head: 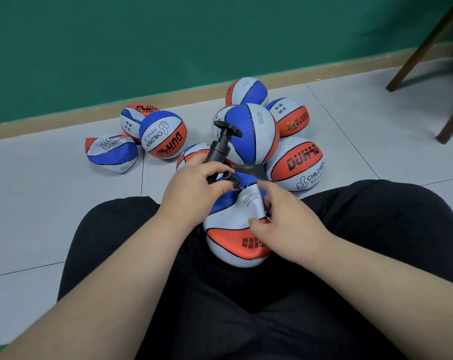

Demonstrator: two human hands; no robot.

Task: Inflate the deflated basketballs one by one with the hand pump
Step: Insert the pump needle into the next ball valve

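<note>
1. Deflated basketball (pixel 235 237), head view: it sits in your lap between your thighs in black trousers (pixel 350 242). Its red, white and blue skin is caved in and creased at the top.
2. Your left hand (pixel 194 188) has its fingers curled round the lower barrel of the black hand pump (pixel 219 149). The pump leans up and away from you, with its T-handle (pixel 228 129) at the far end.
3. The pump's short black nozzle (pixel 232 179) lies against the top of the deflated basketball. You cannot tell whether the needle is in the valve.
4. Your right hand (pixel 285 219) holds the ball's slack skin on its right side, thumb and fingers curled in and pinching a fold beside the small printed text.
5. Just beyond your knees, on the grey tiled floor (pixel 51 203), lies a cluster of matching balls. A round top ball (pixel 254 136) is stacked right behind the pump, and a round DUHAO ball (pixel 298 165) touches it on the right.
6. Further left sits a round left ball (pixel 163 135), with a flattened ball (pixel 111 154) near it, collapsed into folds.
7. A green wall (pixel 116 48) runs behind the cluster, and dark wooden legs (pixel 428 42) stand at the upper right.
</note>
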